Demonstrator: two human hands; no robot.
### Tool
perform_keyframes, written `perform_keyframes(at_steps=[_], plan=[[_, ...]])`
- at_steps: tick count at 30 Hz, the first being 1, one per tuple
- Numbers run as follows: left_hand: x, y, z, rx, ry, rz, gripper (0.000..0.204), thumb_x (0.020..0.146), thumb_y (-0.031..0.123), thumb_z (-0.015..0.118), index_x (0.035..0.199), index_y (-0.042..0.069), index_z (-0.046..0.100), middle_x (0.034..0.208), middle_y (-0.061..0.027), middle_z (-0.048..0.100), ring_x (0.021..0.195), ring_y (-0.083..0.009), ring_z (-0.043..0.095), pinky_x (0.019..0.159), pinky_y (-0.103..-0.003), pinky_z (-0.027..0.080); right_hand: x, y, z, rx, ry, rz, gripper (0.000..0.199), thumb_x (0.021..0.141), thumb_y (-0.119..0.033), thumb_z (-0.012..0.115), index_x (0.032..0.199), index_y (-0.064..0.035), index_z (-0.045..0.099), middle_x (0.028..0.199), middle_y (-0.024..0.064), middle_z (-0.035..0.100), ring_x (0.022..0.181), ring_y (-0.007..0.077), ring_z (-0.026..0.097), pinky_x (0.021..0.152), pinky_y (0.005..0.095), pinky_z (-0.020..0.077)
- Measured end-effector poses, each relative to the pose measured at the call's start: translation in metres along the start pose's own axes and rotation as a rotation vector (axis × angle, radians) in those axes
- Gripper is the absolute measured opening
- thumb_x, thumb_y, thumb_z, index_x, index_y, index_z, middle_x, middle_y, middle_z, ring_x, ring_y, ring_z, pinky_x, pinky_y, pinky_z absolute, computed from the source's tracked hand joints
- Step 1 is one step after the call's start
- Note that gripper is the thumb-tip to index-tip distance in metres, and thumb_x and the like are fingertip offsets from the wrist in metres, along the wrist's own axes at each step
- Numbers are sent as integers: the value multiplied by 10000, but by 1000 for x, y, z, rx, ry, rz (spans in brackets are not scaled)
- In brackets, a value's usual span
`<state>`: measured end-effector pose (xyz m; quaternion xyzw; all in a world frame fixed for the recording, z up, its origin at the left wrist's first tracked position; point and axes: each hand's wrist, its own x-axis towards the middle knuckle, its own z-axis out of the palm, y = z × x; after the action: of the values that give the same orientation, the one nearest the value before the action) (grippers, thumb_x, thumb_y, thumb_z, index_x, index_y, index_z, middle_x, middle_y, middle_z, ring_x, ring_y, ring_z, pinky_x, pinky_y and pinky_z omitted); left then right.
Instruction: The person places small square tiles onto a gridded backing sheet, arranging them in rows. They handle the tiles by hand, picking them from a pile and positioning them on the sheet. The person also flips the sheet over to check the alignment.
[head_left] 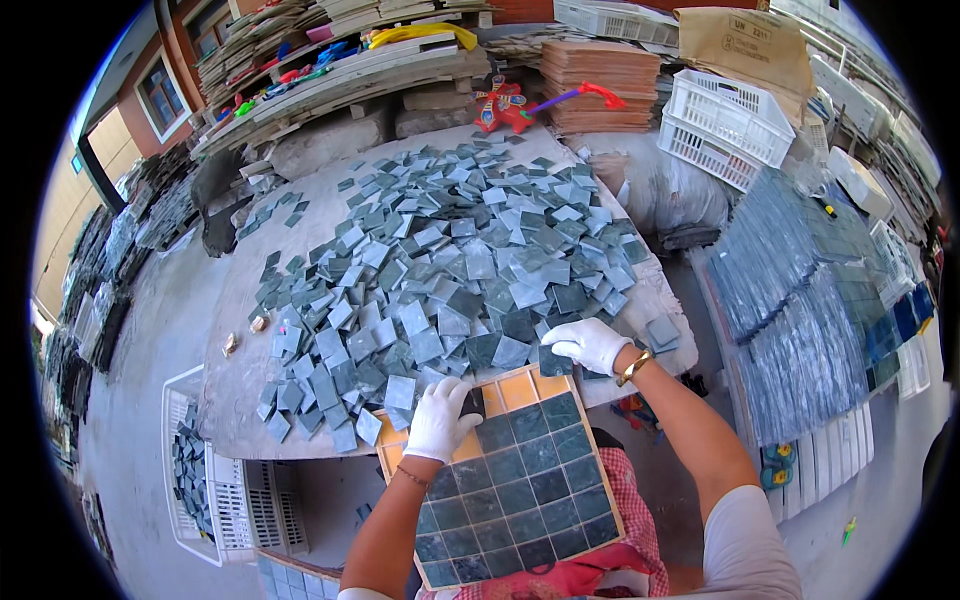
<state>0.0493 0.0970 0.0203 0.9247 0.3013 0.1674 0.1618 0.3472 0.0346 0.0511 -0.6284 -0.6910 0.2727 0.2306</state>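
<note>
A wooden grid tray (519, 391) leans from the table's near edge toward my lap. Its lower rows hold square dark green stone tiles (536, 455), while orange backing shows in several cells near the top. My left hand (438, 420), in a white glove, is at the tray's upper left, with its fingers at a dark tile (473, 403). At the upper right corner, my white-gloved right hand (592, 347) grips another green tile (553, 362). Loose tiles (480, 262) lie heaped beyond both hands; the fingers partly hide the tiles they touch.
The pile spreads over a pale table (235, 400). A white plastic crate (185, 390) with tiles stands below its left edge. Stacked slate-coloured slabs (790, 300) stand at the right. Behind are a red toy (503, 107), reddish sheets (600, 85) and white crates (725, 120).
</note>
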Motion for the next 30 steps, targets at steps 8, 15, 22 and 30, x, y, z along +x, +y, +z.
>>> perform_keyframes(at_steps=[8, 15, 22, 30], plan=[[-23, 53, 4, 33, 186, -132, 470, 697, 196, 746, 1109, 55, 570, 1083, -134, 575, 977, -352, 540, 858, -430, 451, -8, 15, 34, -272, 158, -171, 140, 848, -169, 603, 929, -60, 638, 922, 143, 576, 821, 342, 613, 761, 428, 504], [-53, 59, 27, -76, 175, -225, 548, 688, 157, 754, 1179, 24, 550, 1120, -137, 535, 986, -351, 550, 843, -407, 472, -35, -22, 53, -422, 54, 20, 260, 832, -160, 639, 1033, -24, 547, 1021, 168, 534, 812, 329, 642, 708, 431, 530], [-43, 42, 23, -333, 139, -196, 410, 736, 76, 679, 1133, 29, 585, 1100, -152, 535, 935, -329, 578, 814, -398, 479, -32, -67, 74, -300, 241, -175, 237, 855, -189, 599, 1066, -87, 558, 1088, 120, 570, 872, 304, 640, 742, 409, 526], [-54, 67, 39, 115, 275, -205, 514, 705, 158, 699, 1191, 76, 553, 1169, -104, 492, 973, -296, 534, 805, -398, 480, 34, -73, 107, -215, 127, -118, 301, 844, -230, 618, 1097, -68, 603, 1134, 168, 568, 990, 359, 593, 835, 433, 495]])
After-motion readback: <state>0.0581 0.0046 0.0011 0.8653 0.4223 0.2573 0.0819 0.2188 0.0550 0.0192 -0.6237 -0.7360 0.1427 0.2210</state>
